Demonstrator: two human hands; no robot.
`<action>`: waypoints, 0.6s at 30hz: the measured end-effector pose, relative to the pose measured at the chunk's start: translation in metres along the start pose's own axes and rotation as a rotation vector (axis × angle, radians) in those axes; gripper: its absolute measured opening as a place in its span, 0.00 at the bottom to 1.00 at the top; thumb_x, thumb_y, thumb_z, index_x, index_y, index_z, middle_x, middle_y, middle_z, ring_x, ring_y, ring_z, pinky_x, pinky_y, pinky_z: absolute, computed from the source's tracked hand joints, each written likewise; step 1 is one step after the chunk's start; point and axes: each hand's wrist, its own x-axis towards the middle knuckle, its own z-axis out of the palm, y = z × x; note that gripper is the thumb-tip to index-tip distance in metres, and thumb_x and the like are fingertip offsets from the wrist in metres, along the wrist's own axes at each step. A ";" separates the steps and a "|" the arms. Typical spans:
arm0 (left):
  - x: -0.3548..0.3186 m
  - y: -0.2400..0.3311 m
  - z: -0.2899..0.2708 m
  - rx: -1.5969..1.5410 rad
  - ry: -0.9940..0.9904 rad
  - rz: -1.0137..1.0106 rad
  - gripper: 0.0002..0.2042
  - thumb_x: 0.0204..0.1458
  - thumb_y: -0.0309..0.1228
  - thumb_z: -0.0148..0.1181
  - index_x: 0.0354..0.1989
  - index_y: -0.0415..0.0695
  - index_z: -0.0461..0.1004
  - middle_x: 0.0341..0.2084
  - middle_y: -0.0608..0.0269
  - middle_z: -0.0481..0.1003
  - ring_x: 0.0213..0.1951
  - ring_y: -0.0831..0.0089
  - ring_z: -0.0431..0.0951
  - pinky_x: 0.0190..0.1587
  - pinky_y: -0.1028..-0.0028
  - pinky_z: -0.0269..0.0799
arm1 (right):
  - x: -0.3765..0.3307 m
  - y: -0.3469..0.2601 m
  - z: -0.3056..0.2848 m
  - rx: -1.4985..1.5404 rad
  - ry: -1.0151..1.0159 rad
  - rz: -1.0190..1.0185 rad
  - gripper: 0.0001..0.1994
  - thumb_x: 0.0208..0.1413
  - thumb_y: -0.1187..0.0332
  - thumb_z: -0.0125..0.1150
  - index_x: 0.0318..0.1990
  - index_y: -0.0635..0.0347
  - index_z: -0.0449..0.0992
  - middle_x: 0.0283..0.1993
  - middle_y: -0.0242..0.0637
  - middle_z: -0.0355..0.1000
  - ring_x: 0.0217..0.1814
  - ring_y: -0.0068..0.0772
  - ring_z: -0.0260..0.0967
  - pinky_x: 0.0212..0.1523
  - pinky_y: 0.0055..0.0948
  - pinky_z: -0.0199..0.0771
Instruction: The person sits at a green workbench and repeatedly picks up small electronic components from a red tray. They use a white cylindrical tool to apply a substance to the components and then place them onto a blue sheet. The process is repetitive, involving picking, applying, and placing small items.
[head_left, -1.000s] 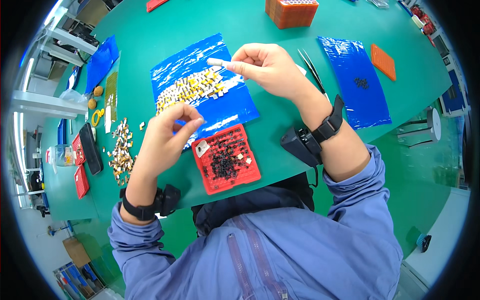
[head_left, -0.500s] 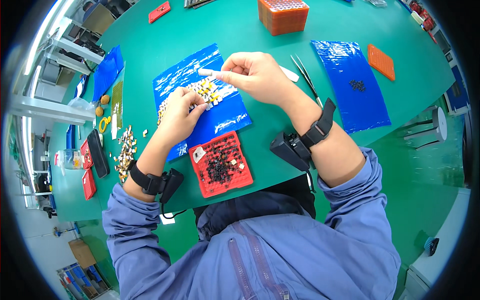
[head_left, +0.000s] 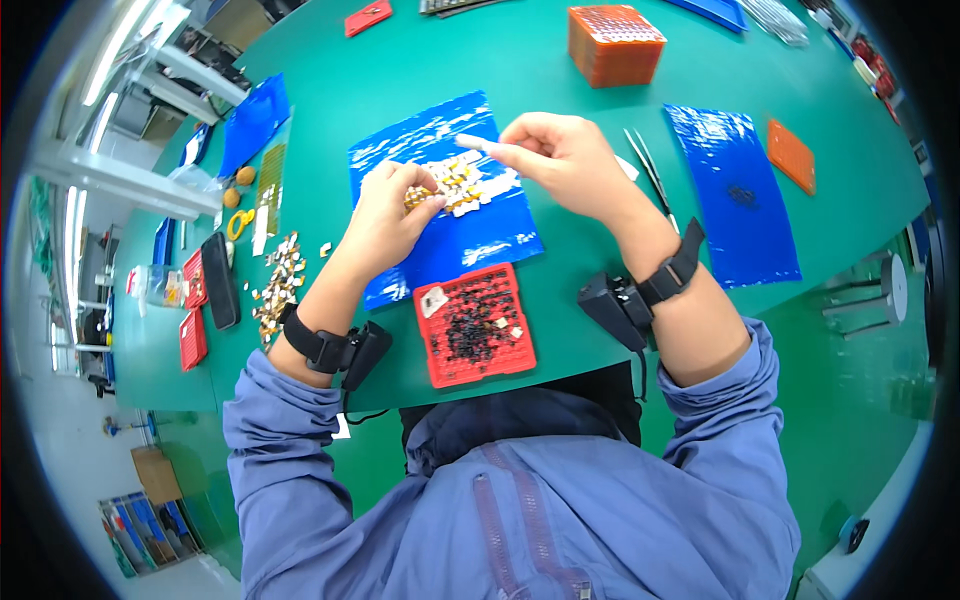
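On a crinkled blue sheet (head_left: 488, 240) lies a heap of small white-and-yellow pieces (head_left: 462, 186). My left hand (head_left: 388, 218) rests at the heap's left side, its thumb and fingers curled together among the pieces; whatever they pinch is too small to make out. To the right, my right hand (head_left: 570, 162) is held over the sheet's far right part. Between its thumb and forefinger is a short pale grey-white stick (head_left: 472, 143), pointing left above the heap. Nearer to me, a red ridged tray (head_left: 500, 368) holds many small black parts and a few whitish pieces.
Tweezers (head_left: 652, 172) lie right of my right hand, before another blue sheet (head_left: 750, 235) bearing small black parts. An orange stack (head_left: 615, 55) stands at the back. Loose pieces (head_left: 280, 285), a black case (head_left: 220, 280) and yellow scissors (head_left: 238, 224) are at the left.
The whole view has shifted, so the table and both hands appear farther right. My hands keep nearly the same pose over the sheet, and the right one still holds the pale stick.
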 end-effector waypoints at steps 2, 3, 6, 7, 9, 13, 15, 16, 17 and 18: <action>-0.003 -0.006 -0.018 -0.118 -0.047 -0.080 0.08 0.47 0.31 0.61 0.33 0.41 0.72 0.31 0.57 0.72 0.39 0.64 0.71 0.43 0.69 0.66 | -0.002 0.001 0.000 0.021 -0.005 0.043 0.11 0.49 0.63 0.64 0.28 0.63 0.76 0.16 0.29 0.65 0.19 0.16 0.58 0.19 0.21 0.58; -0.004 -0.010 -0.030 -0.179 -0.070 -0.118 0.09 0.47 0.31 0.61 0.33 0.41 0.72 0.31 0.56 0.73 0.38 0.64 0.72 0.42 0.68 0.68 | -0.002 0.002 0.000 0.031 -0.006 0.065 0.11 0.49 0.63 0.64 0.28 0.63 0.76 0.17 0.28 0.66 0.19 0.16 0.58 0.20 0.20 0.59; -0.023 -0.054 -0.065 -0.125 -0.094 -0.245 0.09 0.46 0.30 0.61 0.33 0.39 0.74 0.29 0.58 0.75 0.34 0.70 0.75 0.38 0.73 0.70 | -0.001 0.001 0.001 0.057 -0.033 0.080 0.11 0.50 0.63 0.63 0.29 0.64 0.76 0.17 0.26 0.65 0.20 0.13 0.57 0.20 0.18 0.58; -0.032 -0.067 -0.075 -0.042 -0.092 -0.263 0.09 0.46 0.30 0.61 0.33 0.38 0.75 0.28 0.58 0.75 0.33 0.71 0.76 0.38 0.73 0.70 | -0.001 0.000 0.002 0.051 -0.044 0.093 0.11 0.50 0.64 0.63 0.28 0.64 0.76 0.17 0.25 0.65 0.20 0.13 0.57 0.20 0.18 0.57; -0.049 -0.093 -0.093 0.075 -0.125 -0.385 0.09 0.46 0.31 0.61 0.32 0.38 0.75 0.25 0.58 0.75 0.31 0.71 0.75 0.36 0.73 0.71 | -0.001 -0.002 0.000 0.026 -0.051 0.093 0.11 0.50 0.63 0.63 0.28 0.64 0.76 0.17 0.24 0.64 0.20 0.12 0.57 0.20 0.17 0.56; -0.080 -0.120 -0.099 0.200 -0.126 -0.531 0.10 0.44 0.32 0.63 0.31 0.38 0.75 0.23 0.56 0.75 0.30 0.66 0.75 0.36 0.70 0.70 | -0.001 0.001 0.001 0.021 -0.043 0.084 0.11 0.50 0.63 0.63 0.28 0.64 0.76 0.17 0.24 0.64 0.20 0.12 0.56 0.19 0.18 0.55; -0.083 -0.122 -0.098 0.235 -0.103 -0.489 0.11 0.45 0.31 0.63 0.35 0.38 0.75 0.28 0.54 0.75 0.32 0.63 0.75 0.38 0.68 0.70 | -0.002 0.001 0.000 0.018 -0.039 0.087 0.12 0.50 0.63 0.63 0.28 0.64 0.76 0.16 0.23 0.63 0.19 0.12 0.55 0.19 0.18 0.54; -0.089 -0.129 -0.096 0.246 -0.060 -0.454 0.12 0.45 0.31 0.63 0.36 0.38 0.74 0.29 0.53 0.75 0.32 0.63 0.75 0.38 0.68 0.71 | -0.001 0.000 0.001 0.014 -0.044 0.092 0.12 0.50 0.63 0.64 0.28 0.64 0.76 0.16 0.23 0.63 0.19 0.12 0.55 0.19 0.18 0.54; -0.093 -0.137 -0.093 0.259 -0.016 -0.419 0.12 0.45 0.30 0.63 0.37 0.39 0.74 0.30 0.53 0.75 0.33 0.63 0.75 0.38 0.67 0.71 | -0.001 -0.002 0.001 0.011 -0.048 0.097 0.11 0.50 0.63 0.64 0.28 0.64 0.76 0.16 0.23 0.63 0.19 0.12 0.54 0.19 0.18 0.54; -0.095 -0.149 -0.092 0.260 -0.001 -0.393 0.13 0.45 0.30 0.62 0.39 0.39 0.73 0.31 0.53 0.75 0.33 0.62 0.76 0.38 0.66 0.71 | 0.000 0.000 0.002 0.015 -0.046 0.092 0.11 0.50 0.63 0.64 0.28 0.64 0.76 0.16 0.23 0.63 0.19 0.12 0.54 0.19 0.18 0.53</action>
